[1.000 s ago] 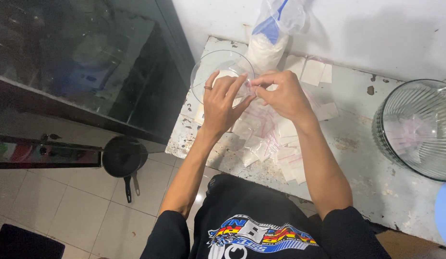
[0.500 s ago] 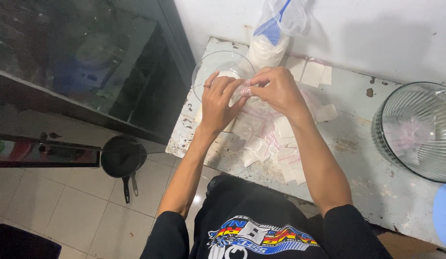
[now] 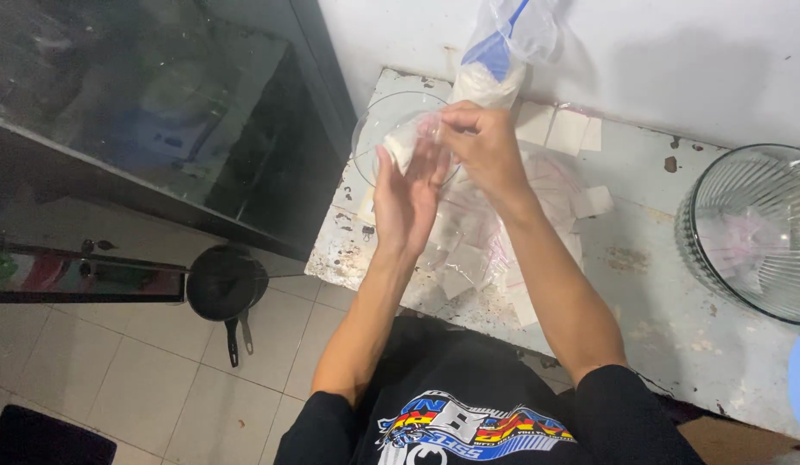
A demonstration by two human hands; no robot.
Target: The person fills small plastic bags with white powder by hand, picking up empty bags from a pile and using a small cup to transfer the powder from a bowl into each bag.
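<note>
Pinching one pouch; two bowls

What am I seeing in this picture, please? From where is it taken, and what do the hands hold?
The picture comes from a camera worn on a person's head, looking down, so you see that person's own arms and black shirt. The left hand and right hand meet above a worn white table and pinch a small white packet between them. Under the hands lie many small clear bags. Behind them stand a clear glass bowl and a plastic bag of white powder. A ribbed glass bowl sits at the right. A black pan lies on the tiled floor.
</note>
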